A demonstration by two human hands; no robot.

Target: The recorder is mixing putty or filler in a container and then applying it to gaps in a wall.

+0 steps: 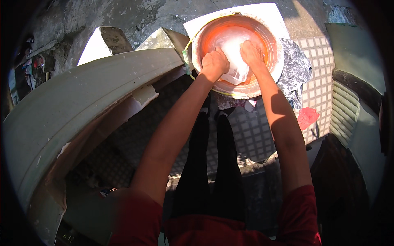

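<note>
- Leaning over a round, orange-lined bucket (277,53), a person in a red top works with both bare forearms stretched away from the lower edge.
- The white material (234,46) lies inside the bucket, between and under the hands; bright sun washes out its detail, so whether it is cloth or plastic is unclear.
- The left hand (216,63) is at the near left part of the bucket, knuckles up, fingers folded closed on the left edge of the white material.
- The right hand (252,53) is farther over, at the right side of the white material, fingers bent downward; their tips are hidden, so I cannot tell how far they close or whether they grip.
- A yellowish handle (234,95) curves around the bucket's rim, with a green grip (186,56) on the left.
- Behind the bucket, a white panel (262,9) shows past the rim.
- Just right of the bucket is a crumpled dark-and-white patterned cloth (296,65); nearer the person, a crumpled red piece (308,117) lies on the tiled floor (318,55).
- A long, curved grey-green panel (94,78) with a broken lower edge fills the left; a pale green ribbed panel (344,108) stands at the right.
- Below are the person's dark-trousered legs (191,172), in shade.
</note>
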